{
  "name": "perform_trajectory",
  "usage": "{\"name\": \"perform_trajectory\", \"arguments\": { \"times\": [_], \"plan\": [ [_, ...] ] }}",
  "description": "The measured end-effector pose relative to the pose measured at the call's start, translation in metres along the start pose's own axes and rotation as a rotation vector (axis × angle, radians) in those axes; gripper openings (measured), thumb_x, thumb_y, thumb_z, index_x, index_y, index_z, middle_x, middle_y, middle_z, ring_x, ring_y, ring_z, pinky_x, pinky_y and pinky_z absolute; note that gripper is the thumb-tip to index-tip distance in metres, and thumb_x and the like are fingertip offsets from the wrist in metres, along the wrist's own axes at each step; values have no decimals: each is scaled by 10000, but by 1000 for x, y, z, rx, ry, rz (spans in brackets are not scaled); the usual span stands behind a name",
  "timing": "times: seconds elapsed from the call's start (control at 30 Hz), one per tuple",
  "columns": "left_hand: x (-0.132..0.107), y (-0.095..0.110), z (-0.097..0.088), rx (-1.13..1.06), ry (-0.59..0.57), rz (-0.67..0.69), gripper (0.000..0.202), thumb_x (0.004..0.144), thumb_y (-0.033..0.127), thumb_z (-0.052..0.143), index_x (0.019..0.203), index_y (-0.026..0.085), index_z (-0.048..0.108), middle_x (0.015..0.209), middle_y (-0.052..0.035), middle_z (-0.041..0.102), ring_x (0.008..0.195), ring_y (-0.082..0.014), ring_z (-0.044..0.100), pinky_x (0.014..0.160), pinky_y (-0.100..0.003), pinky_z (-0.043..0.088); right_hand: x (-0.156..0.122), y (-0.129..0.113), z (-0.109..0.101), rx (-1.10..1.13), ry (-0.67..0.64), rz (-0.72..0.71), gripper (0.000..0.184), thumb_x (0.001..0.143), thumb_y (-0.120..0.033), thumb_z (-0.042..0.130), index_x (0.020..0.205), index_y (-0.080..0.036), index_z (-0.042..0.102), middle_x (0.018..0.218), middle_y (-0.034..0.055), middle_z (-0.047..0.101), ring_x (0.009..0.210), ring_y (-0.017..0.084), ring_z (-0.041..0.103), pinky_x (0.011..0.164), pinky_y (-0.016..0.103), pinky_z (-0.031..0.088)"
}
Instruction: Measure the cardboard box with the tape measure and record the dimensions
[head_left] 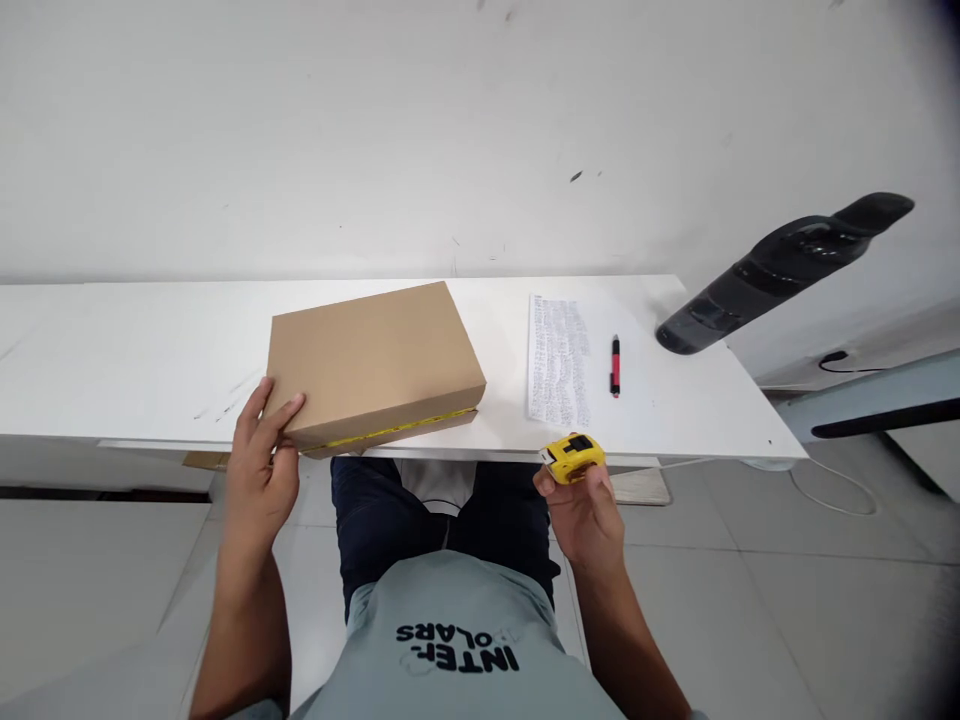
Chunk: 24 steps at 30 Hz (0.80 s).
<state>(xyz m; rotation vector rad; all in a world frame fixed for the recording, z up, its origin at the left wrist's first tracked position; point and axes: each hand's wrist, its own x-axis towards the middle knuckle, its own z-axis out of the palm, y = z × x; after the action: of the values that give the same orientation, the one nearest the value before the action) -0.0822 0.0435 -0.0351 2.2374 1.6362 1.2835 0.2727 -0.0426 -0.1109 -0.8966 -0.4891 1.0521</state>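
Holds the box [379, 350] by its near left corner with the left hand [262, 455], slightly spread, with a finger on top and the thumb at the front side. Grips the tape [576, 457] in the right hand [589, 510], closed on it between thumb and fingers, just off the near edge of the desk [150, 350]. Looks part-way along: already has a yellow strip [394, 428] lying along the front of the box, between the two hands. Cannot see any join from strip to tape. Leaves the pen [616, 368] unheld, lying beyond the right hand, right of the written paper [559, 360]. Cannot tell how much remains.
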Motion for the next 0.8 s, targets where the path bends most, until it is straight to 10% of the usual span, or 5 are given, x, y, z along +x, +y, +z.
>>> {"name": "perform_trajectory", "arguments": {
  "times": [0.3,0.8],
  "plan": [
    [27,-9,30,-149,-48,91,474,947,162,445,1354,299,646,1637,-42,436,1531,-259,405,1285,-557,329,1,2,17,-55,-72,33,443,821,-471,799,1199,-297,649,1023,39,650,653,137,494,569,301,454],
    [39,-14,32,-238,-125,149,427,981,207,488,1359,328,646,1619,-37,460,1514,-269,429,1266,-533,362,-1,2,22,-42,-38,21,437,797,-419,843,1188,-308,683,1006,23,640,694,128,526,549,261,484]
  ]
}}
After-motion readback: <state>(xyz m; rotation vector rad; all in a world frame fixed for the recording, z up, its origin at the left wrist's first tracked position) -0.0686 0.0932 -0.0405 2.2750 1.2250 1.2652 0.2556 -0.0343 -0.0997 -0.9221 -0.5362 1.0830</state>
